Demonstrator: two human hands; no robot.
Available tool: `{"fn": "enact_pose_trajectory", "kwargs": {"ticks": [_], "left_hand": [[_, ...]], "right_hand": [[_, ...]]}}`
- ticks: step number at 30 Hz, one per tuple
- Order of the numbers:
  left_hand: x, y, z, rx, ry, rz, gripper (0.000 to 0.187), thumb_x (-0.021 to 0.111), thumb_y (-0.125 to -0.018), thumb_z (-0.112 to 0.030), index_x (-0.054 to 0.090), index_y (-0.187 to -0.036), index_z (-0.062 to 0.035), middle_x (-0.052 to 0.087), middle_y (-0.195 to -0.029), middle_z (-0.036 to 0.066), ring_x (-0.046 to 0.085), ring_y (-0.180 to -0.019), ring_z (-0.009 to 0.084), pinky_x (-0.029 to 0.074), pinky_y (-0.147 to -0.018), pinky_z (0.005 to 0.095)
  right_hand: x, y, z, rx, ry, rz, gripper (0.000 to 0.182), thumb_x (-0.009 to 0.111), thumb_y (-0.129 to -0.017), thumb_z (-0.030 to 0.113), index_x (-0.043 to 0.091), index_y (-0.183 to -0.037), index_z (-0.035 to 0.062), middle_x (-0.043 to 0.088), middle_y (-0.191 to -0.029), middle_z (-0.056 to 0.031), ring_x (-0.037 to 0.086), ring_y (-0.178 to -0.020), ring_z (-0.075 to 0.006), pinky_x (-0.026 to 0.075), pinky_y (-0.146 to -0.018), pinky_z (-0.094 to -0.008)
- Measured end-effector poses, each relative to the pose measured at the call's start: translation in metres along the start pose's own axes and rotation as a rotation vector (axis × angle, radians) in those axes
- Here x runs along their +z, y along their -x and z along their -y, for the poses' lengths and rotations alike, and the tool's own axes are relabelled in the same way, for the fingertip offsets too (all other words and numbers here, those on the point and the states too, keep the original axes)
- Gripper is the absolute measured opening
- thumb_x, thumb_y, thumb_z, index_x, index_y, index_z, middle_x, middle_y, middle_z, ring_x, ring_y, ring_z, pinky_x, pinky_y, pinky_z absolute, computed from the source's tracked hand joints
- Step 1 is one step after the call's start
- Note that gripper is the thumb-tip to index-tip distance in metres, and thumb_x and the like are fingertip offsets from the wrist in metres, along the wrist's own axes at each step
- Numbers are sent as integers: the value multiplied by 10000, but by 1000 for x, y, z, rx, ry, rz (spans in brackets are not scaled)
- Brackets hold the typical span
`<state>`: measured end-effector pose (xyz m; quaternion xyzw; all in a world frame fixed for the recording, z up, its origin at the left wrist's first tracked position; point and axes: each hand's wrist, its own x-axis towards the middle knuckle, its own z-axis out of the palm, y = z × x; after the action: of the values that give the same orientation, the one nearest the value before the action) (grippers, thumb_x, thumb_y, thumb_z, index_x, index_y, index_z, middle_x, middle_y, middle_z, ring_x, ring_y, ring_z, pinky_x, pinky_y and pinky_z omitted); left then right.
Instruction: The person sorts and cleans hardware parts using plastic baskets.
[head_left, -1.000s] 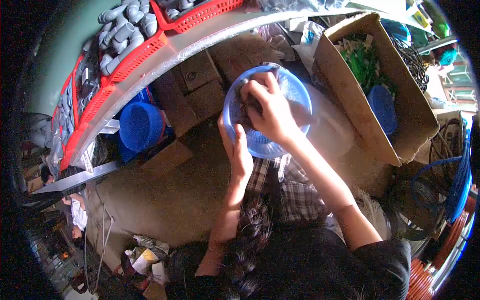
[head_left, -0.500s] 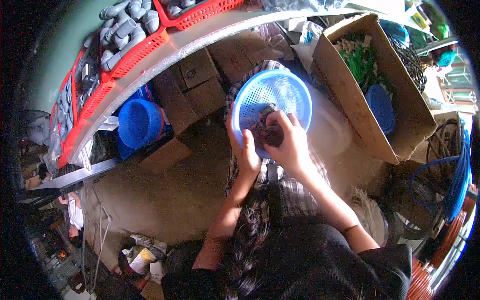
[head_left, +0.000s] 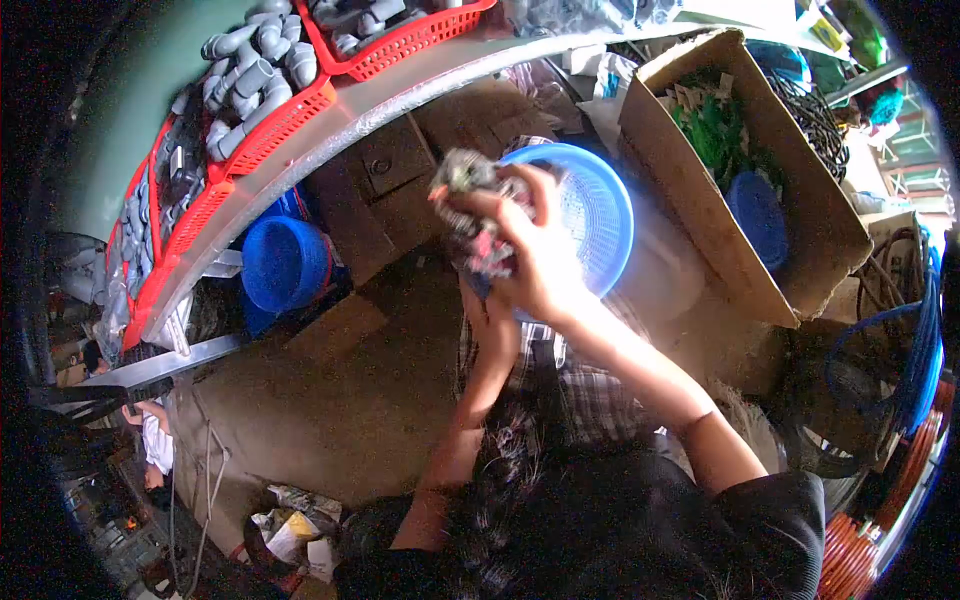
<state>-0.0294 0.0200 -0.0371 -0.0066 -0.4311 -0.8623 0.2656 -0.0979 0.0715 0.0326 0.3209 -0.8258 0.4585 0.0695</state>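
A round blue perforated plastic basket (head_left: 603, 215) rests at my lap, its left part covered by my right hand. My right hand (head_left: 535, 235) is closed around a crumpled grey bundle with pink and dark patches (head_left: 478, 215), blurred by motion; I cannot tell its exact kind. The bundle is lifted over the basket's left rim. Below it, my left hand (head_left: 490, 325) holds the basket's near left side, with most of its fingers hidden behind the bundle and the right hand.
Red baskets (head_left: 270, 125) of grey pipe fittings (head_left: 245, 85) line the curved counter (head_left: 400, 95). Blue tubs (head_left: 283, 265) stand below it. At right is a cardboard box (head_left: 690, 180) with green pieces and a blue basket. A person (head_left: 157, 440) is far left.
My right hand has come up out of the basket and moved left, carrying the crumpled bundle past the rim. The basket has shifted slightly right.
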Motion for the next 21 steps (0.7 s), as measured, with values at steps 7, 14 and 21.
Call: {"fn": "enact_pose_trajectory", "kwargs": {"ticks": [7,14,21], "left_hand": [[-3,7,-3,61,-517,-46,628,422,-779,-135,148,-1318,32,235,-1330,205,301,-1192,297,235,-984,387],[-2,1,-13,-90,-584,-108,562,497,-808,-266,307,-1261,7,382,-1154,146,379,-1079,227,261,-947,353],[-23,-62,-109,-583,-294,520,808,702,-649,-285,252,-1265,-20,441,-1170,151,484,-1026,224,366,-895,366]], "right_hand": [[-29,-21,-20,253,324,-376,520,679,-556,72,461,-1028,67,452,-935,-148,479,-884,-360,433,-727,-409],[-57,28,-70,578,-647,-358,324,604,-729,50,519,-1042,46,557,-991,-41,515,-886,-128,398,-810,-258],[-63,12,-18,-3,-157,322,436,695,-558,125,529,-958,73,558,-890,-129,542,-856,-320,424,-803,-382]]}}
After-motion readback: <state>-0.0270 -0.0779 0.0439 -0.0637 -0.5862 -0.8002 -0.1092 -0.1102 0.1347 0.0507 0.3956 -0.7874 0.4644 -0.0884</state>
